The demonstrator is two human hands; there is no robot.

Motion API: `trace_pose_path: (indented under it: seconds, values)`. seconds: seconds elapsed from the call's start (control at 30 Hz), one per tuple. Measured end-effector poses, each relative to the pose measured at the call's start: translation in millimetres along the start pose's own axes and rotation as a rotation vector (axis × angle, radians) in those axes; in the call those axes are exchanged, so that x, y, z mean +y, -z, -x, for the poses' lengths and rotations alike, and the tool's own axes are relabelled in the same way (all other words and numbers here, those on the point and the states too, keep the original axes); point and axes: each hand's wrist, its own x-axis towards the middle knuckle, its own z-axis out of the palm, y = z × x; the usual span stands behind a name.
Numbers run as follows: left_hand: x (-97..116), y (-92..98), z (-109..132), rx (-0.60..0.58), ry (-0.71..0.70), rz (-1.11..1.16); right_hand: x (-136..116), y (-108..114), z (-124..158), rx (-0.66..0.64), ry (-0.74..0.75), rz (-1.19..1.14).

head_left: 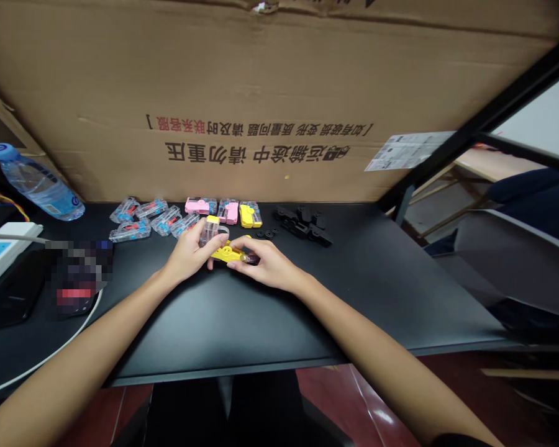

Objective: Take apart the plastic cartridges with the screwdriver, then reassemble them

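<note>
A yellow and clear plastic assembly (227,252) is held between my two hands above the desk. My left hand (189,252) is closed around its left side, where a clear part with a yellow end (212,226) sticks up past the thumb. The fingers of my right hand (269,262) pinch its right end, beside a small dark piece that I cannot make out. Just beyond my left hand lie several clear plastic pieces (166,219) with red and blue parts inside. Two pink and clear pieces (201,205) and a yellow and clear one (250,215) lie behind the hands.
Black plastic parts (302,225) and small black rings (267,234) lie behind my right hand. A cardboard sheet (242,81) stands along the desk's back. To the left are a water bottle (40,184), a power strip (7,248), a dark phone (13,288) and a white cable (81,329).
</note>
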Motion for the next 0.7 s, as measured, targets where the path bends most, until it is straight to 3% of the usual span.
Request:
trace_pose_path:
  seconds: [0.57, 0.7]
  values:
    - [0.7, 0.6, 0.1, 0.040, -0.012, -0.137, -1.4, -3.4, -1.1, 0.041, -0.032, -0.011]
    - [1.8, -0.8, 0.5, 0.055, 0.001, -0.084, -1.8, -1.8, -2.2, 0.032, -0.025, -0.019]
